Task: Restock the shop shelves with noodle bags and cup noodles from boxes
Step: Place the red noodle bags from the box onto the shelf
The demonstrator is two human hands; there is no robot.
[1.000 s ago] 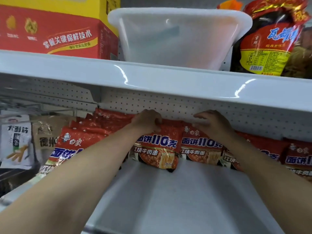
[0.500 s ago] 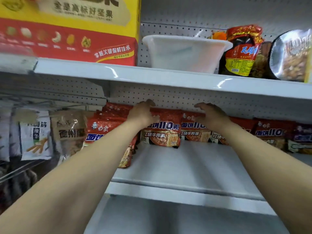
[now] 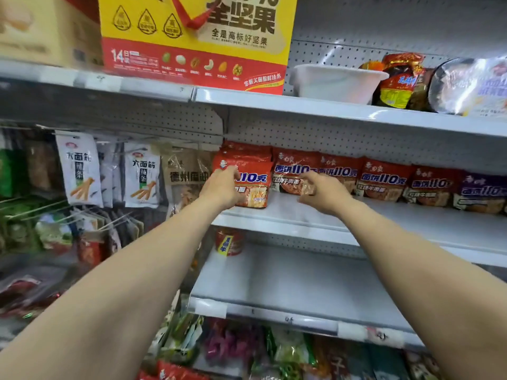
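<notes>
Noodle bags [image 3: 384,181]: glossy red packs with blue-and-white "110" lettering, standing against the pegboard [image 3: 356,138] at the back of the middle shelf [image 3: 397,224].
Left hand [image 3: 220,189]: fingers curled round the leftmost bag [image 3: 252,185] at the shelf's left end.
Right hand [image 3: 323,194]: pinching the bottom edge of the second bag [image 3: 292,172].
Cup noodle [image 3: 229,242]: one red cup, under the middle shelf, back left.
Count: six bags across, five red and one purple bag [image 3: 480,192] at the far right; another red one behind the leftmost.
Room: open white surface from the bags forward to the shelf's front lip.
</notes>
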